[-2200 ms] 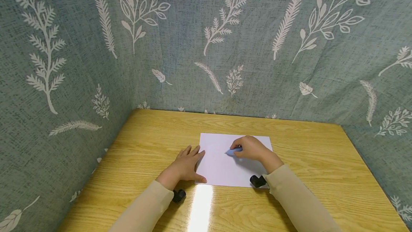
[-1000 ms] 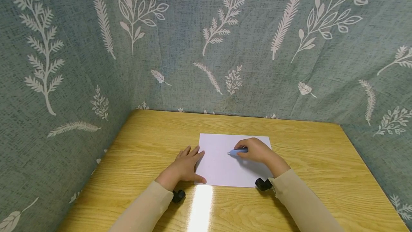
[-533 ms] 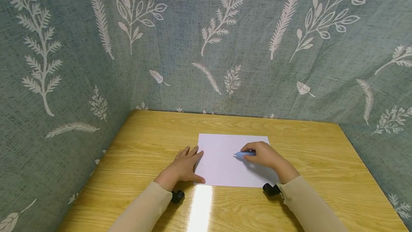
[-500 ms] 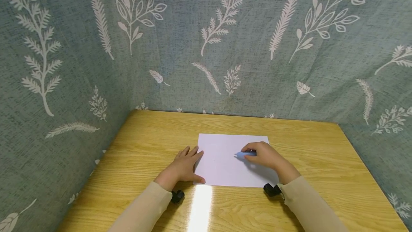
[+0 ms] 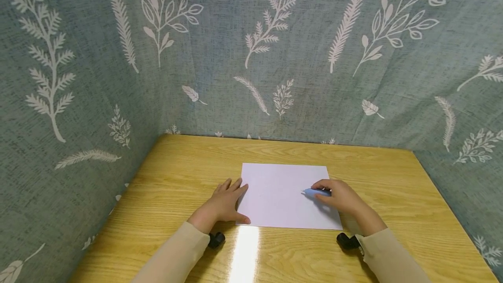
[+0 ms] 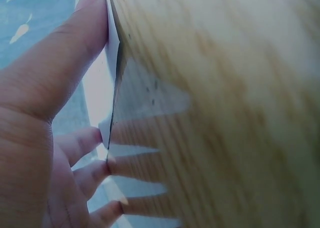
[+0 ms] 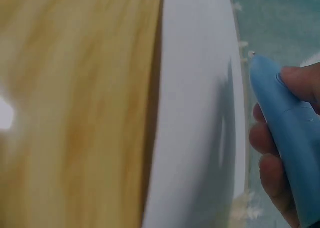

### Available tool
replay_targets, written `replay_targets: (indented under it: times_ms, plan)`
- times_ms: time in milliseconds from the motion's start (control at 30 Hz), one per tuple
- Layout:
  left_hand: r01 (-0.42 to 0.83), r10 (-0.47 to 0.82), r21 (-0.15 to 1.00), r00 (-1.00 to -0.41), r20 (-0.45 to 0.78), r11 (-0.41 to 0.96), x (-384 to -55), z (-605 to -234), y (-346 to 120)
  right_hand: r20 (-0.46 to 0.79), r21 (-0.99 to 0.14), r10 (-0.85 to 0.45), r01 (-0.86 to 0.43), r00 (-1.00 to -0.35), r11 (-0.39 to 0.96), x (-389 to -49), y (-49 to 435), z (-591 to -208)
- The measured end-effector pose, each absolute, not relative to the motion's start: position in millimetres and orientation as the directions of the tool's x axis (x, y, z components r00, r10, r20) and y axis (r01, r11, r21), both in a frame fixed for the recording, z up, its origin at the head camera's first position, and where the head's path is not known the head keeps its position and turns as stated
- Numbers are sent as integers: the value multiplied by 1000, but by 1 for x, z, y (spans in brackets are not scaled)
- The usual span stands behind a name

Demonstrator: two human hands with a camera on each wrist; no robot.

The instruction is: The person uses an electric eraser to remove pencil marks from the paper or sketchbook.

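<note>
A white sheet of paper (image 5: pixel 275 204) lies on the wooden table. My left hand (image 5: pixel 225 202) rests across its left edge with fingers spread and thumb at the near left corner. In the left wrist view the thumb (image 6: pixel 55 62) and fingertips lie along the paper (image 6: pixel 112 62). Over the right part of the sheet, my right hand (image 5: pixel 341 195) grips a thick light-blue pen-shaped tool (image 5: pixel 312 192), its thin tip pointing left. The right wrist view shows the blue tool (image 7: pixel 287 123) between thumb (image 7: pixel 302 82) and curled fingers, casting a shadow on the paper.
The wood-grain table (image 5: pixel 188 160) has a bright light reflection (image 5: pixel 244 252) in front of the paper. Grey-green leaf-patterned cloth (image 5: pixel 220 47) rises behind and at both sides. Black wrist cameras (image 5: pixel 347 241) sit below both hands.
My right hand has slid the blue tool rightward and slightly nearer over the paper. The left hand has stayed at the left edge. The head view has shifted slightly.
</note>
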State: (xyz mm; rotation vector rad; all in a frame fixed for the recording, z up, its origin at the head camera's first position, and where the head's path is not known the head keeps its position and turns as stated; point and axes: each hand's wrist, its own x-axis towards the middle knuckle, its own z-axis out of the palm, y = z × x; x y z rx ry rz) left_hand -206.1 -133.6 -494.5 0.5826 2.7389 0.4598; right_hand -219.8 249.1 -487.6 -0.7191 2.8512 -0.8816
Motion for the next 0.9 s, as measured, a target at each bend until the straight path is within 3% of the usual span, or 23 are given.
replay_targets:
  times_ms: [900]
  plan:
    - [316,423,384,-875,-235,867,-208,-491,-127,30,-566,-245,-218,-969,795,-209,301,-490]
